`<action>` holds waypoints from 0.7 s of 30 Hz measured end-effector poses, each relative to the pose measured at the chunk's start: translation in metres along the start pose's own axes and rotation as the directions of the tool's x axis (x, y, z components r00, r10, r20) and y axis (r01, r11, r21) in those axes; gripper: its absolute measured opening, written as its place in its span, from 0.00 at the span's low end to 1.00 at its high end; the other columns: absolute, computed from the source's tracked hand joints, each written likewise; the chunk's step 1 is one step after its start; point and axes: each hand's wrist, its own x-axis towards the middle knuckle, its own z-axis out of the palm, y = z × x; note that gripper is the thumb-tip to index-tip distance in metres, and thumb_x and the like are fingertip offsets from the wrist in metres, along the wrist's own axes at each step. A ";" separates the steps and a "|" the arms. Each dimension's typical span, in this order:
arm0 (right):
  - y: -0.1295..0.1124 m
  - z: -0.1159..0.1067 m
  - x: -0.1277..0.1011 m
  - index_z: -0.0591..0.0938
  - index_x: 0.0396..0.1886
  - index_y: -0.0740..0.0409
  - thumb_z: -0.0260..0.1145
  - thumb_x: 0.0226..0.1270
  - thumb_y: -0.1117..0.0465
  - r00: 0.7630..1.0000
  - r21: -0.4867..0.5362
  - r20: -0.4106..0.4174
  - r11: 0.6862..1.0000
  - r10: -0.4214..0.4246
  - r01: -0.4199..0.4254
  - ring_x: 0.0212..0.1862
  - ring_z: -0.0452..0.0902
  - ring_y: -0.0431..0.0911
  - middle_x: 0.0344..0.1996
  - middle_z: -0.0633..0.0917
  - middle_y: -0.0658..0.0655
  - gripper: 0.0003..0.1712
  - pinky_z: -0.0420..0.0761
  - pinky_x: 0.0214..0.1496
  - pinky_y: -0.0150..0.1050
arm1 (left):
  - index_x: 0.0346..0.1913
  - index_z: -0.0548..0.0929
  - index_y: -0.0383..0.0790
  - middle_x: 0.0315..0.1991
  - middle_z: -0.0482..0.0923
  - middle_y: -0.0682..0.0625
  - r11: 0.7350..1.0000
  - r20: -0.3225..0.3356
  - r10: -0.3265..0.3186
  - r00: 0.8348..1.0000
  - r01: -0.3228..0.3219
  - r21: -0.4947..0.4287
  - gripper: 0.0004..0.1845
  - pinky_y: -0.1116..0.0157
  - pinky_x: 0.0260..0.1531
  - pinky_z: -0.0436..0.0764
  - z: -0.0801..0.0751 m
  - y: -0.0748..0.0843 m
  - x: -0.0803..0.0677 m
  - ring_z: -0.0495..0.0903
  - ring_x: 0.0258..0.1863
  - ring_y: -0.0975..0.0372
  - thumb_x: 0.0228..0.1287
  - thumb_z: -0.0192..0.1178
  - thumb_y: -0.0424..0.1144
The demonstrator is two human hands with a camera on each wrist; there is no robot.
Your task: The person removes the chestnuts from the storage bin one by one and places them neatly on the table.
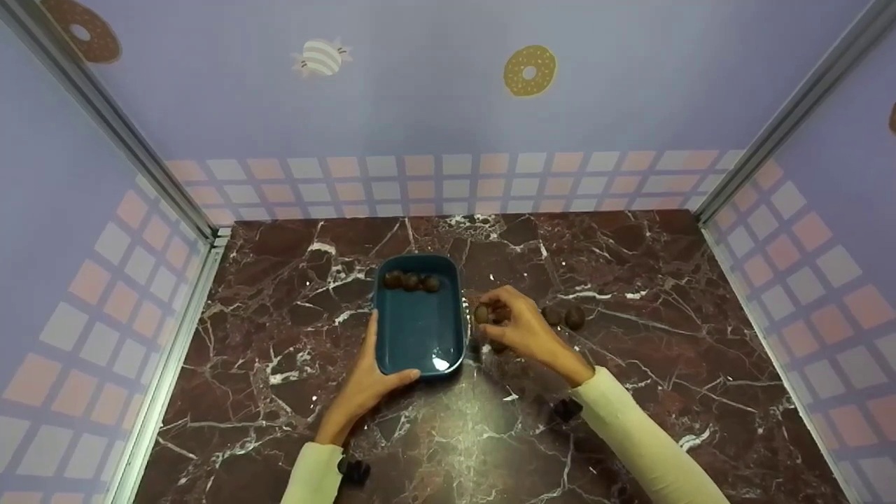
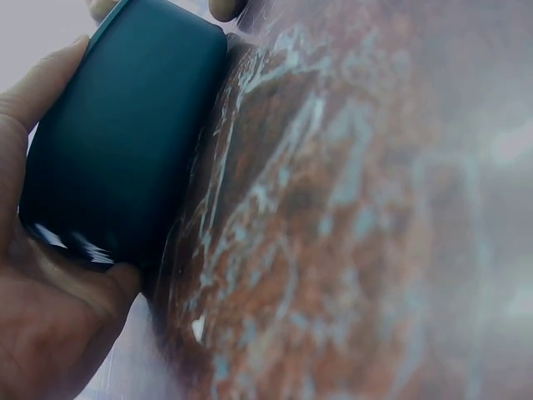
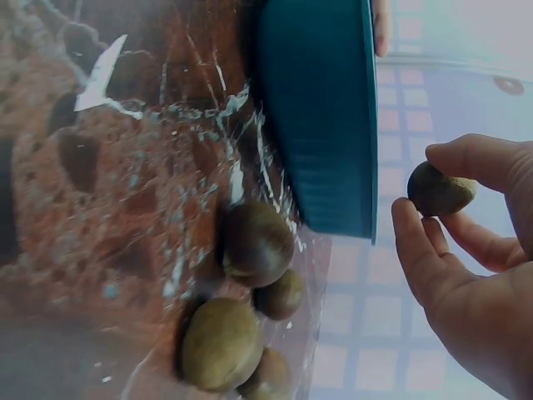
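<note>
A deep teal rectangular dish (image 1: 416,329) stands on the marbled surface, with a row of small round brown fruits (image 1: 411,281) along its far end. My left hand (image 1: 367,381) holds the dish at its near left corner, thumb on the near rim and fingers along the left side. Just right of the dish, my right hand (image 1: 521,329) pinches one brown fruit (image 3: 441,190) between thumb and fingertips, raised above the surface. More loose fruits (image 3: 221,344) lie beneath and beside that hand; the hand partly hides some of them in the head view.
Two brown fruits (image 1: 574,318) lie close together right of the right hand. The dark red marble surface (image 1: 630,434) is bounded by lilac panels (image 1: 434,119) at the back and both sides, with metal rails (image 1: 710,203) at the corners.
</note>
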 end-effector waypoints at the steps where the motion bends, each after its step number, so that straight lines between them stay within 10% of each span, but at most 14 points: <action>1: 0.002 -0.001 -0.002 0.86 0.54 0.68 0.80 0.61 0.75 1.000 0.007 -0.013 1.000 0.008 -0.008 0.49 0.88 0.55 0.49 0.85 0.62 0.21 0.90 0.55 0.50 | 0.92 0.36 0.54 0.92 0.32 0.43 1.000 -0.001 0.000 1.000 0.000 0.000 0.76 0.37 0.85 0.40 0.000 0.000 0.000 0.35 0.89 0.44 0.57 0.87 0.42; 21: 0.049 -0.034 -0.055 0.89 0.54 0.68 0.82 0.59 0.77 0.967 0.094 -0.207 0.987 0.151 -0.134 0.48 0.88 0.53 0.46 0.90 0.61 0.22 0.90 0.55 0.52 | 0.92 0.35 0.51 0.92 0.30 0.44 0.999 0.012 0.007 1.000 -0.007 -0.044 0.75 0.37 0.85 0.41 0.000 0.000 -0.001 0.33 0.90 0.45 0.58 0.86 0.42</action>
